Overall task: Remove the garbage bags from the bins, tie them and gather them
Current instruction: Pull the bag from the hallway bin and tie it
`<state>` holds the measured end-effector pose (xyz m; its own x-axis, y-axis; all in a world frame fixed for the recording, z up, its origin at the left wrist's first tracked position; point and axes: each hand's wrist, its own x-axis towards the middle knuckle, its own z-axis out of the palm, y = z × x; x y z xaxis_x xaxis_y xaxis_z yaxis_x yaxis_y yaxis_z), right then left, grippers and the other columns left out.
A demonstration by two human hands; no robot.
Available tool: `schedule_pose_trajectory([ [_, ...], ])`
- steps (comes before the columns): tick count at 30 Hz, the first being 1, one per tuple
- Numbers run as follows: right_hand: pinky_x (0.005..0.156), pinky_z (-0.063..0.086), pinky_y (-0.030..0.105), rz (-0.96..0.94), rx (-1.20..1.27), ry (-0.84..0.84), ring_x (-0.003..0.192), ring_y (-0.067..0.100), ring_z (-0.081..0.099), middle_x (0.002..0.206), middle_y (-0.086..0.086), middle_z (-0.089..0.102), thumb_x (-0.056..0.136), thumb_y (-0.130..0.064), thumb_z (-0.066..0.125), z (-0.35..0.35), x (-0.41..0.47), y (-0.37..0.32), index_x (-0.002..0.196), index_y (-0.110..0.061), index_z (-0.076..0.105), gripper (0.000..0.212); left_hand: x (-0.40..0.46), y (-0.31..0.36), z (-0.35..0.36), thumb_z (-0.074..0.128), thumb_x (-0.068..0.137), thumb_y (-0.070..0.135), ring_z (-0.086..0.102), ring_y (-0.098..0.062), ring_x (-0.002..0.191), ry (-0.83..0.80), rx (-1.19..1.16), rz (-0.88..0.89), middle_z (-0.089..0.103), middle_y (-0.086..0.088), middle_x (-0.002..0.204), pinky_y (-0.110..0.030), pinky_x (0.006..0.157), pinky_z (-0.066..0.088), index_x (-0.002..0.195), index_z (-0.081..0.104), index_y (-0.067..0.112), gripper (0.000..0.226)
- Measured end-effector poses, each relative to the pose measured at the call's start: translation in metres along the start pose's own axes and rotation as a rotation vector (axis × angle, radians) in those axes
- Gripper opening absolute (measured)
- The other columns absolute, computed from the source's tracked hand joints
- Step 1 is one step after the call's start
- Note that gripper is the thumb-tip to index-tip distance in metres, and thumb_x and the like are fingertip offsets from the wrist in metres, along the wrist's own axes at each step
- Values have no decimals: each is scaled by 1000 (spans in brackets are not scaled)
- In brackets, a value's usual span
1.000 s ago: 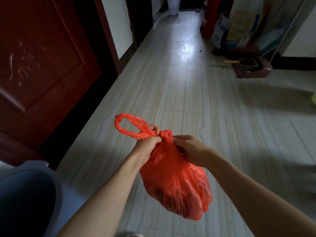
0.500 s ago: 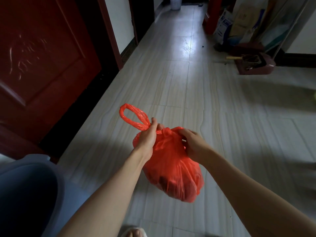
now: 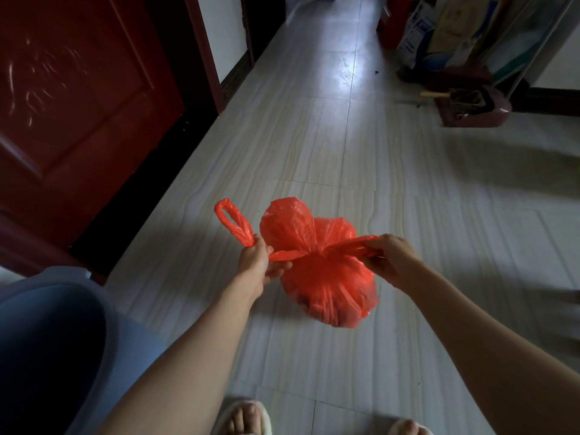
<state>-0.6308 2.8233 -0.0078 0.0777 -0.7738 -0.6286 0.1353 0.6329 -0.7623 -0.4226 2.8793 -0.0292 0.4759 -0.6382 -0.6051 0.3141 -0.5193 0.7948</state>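
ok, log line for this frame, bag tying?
step: tying | left hand: grips left handle | right hand: grips right handle | bag: red, full, handles pulled apart, held above floor | bin: lower left

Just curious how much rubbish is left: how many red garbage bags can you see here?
1. The red garbage bag hangs between the left hand and right hand, each gripping a handle. Others may be out of view.

Bare forearms without sleeves; pale open-toed slippers (image 3: 241, 416) on both feet.
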Motion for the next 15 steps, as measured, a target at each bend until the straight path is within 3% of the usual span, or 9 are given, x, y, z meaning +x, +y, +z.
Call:
schedule_pose_trajectory([
  [2,31,36,13,52,54,11,32,10,48,110,39,58,83,5,40,-2,3,1,107,18,54,30,-1,-1,3,22,99,38,58,-14,31,-21,-85,-73,60,-10,58,-15,31,42,67,39,14,44],
  [3,29,31,12,91,113,-7,28,8,41,107,40,59,82,5,36,-3,4,1,99,17,56,28,-1,-3,3,22,99,36,58,-15,30,-21,-119,-99,60,-12,53,-16,30,42,69,39,12,42],
  [4,28,26,12,133,184,-31,25,6,35,90,37,66,82,5,32,-5,7,1,84,12,56,25,0,-4,3,22,100,33,57,-15,29,-13,-143,-117,60,-12,47,-16,29,42,71,40,11,40],
  [5,27,23,12,181,265,-45,24,5,31,61,25,68,81,3,29,-9,9,2,74,4,53,25,0,-5,1,22,100,28,56,-15,28,0,-159,-134,58,-11,41,-16,28,42,74,40,12,36],
  [6,27,20,12,228,348,-54,23,4,27,41,2,58,80,2,28,-11,11,3,70,-2,51,26,2,-7,-2,22,99,22,54,-14,26,19,-165,-144,56,-9,35,-15,28,41,75,39,13,32],
  [7,26,18,13,268,432,-63,22,5,25,42,-15,50,79,1,27,-15,12,5,72,-5,51,26,3,-9,-5,22,98,16,53,-13,25,38,-167,-154,53,-7,30,-14,28,40,73,39,14,31],
  [8,26,17,13,296,498,-77,22,5,24,48,-18,54,79,1,28,-19,13,6,74,-2,54,27,5,-11,-8,22,96,12,51,-12,23,60,-165,-165,51,-5,27,-12,27,38,69,39,12,32],
  [11,27,16,11,348,587,-78,21,7,22,65,9,74,88,-1,29,-28,13,8,78,0,62,35,9,-18,-19,22,94,8,46,-11,19,86,-170,-209,47,-5,24,-9,27,35,64,39,8,34],
  [15,26,16,12,310,526,-51,21,6,22,61,13,72,86,0,29,-35,19,10,73,3,62,36,14,-26,-28,22,95,11,40,-8,16,109,-181,-213,42,-3,21,-7,26,31,62,38,8,36],
])
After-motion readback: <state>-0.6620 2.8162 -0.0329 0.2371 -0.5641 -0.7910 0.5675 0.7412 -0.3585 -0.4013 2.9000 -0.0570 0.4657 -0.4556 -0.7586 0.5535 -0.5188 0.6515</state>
